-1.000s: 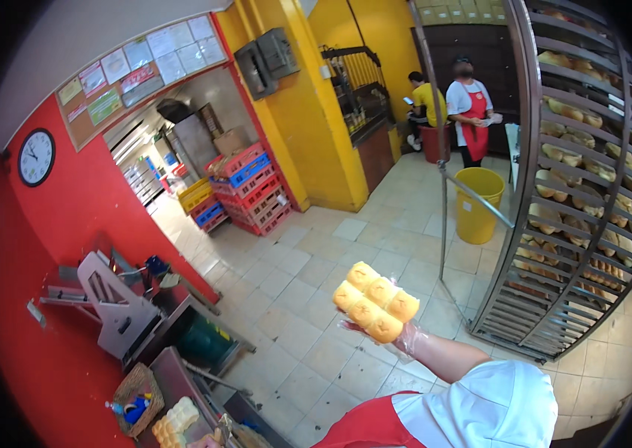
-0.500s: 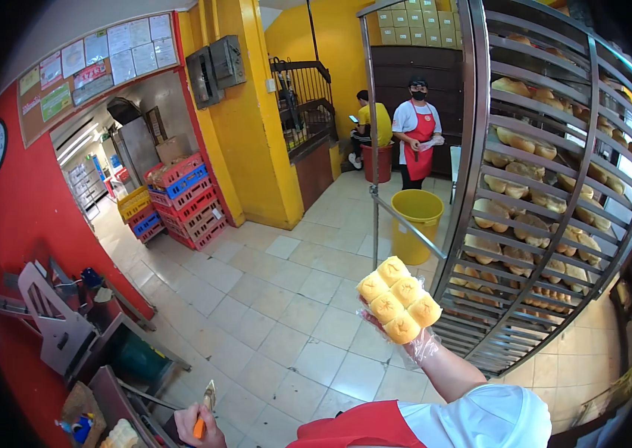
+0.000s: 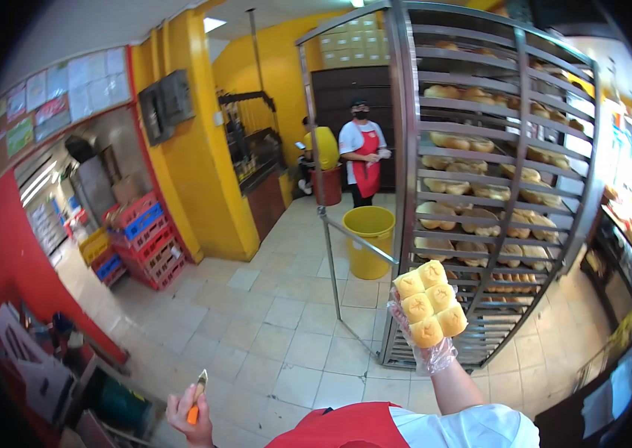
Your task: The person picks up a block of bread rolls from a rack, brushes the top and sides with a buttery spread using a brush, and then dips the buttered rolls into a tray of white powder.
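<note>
Tall metal rack [image 3: 495, 187] at right of frame, shelves loaded with bread. Yellow bin [image 3: 369, 240] on tiled floor [image 3: 271, 328] beside it. Red and blue crates [image 3: 141, 243] stacked centre left. Person in red apron [image 3: 361, 151] at upper centre.

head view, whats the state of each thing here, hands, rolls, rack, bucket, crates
right hand: gloved, raised, holding the rolls
rolls: joined in one block, golden, held up
left hand: low, gripping a small orange-handled tool
rack: upright, shelves loaded with bread
yellow bucket: upright on the floor, no lid
crates: stacked by the wall
</note>
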The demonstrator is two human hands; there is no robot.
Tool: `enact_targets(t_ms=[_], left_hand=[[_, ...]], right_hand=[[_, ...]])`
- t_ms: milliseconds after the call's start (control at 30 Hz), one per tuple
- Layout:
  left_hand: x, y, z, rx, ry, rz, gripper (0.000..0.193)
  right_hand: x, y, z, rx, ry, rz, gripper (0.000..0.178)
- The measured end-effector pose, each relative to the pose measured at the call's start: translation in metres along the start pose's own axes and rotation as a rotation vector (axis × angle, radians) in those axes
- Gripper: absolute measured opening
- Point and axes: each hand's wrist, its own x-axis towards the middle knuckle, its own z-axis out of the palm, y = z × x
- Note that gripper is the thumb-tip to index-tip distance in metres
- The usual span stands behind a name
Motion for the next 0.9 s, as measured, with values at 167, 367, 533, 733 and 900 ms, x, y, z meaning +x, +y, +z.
enact_targets(t_ms=[167,367,533,733,900], left_hand=[[0.026,0.028,-0.013,-0.008,-0.027,0.250,0.011],[0.012,-0.010,-0.029,-0.049,-0.158,0.072,0.015],[-0.001,-0.041,-0.040,-0.044,0.010,0.064,0.018],[-0.012,-0.034,-0.075,0.151,-0.113,0.002,0.016],[0.009,-0.018,-0.075,0.182,-0.067,0.048,0.028]], right_hand=[[-0.033,0.002,0.032,-0.141,0.124,-0.243,0.059],[-0.047,0.028,0.032,-0.076,0.019,-0.161,0.058],[-0.041,0.064,0.070,-0.089,0.101,-0.159,0.064],[0.008,0.088,0.064,0.110,-0.194,0.149,0.065],[0.045,0.098,0.041,0.175,-0.146,0.166,0.062]])
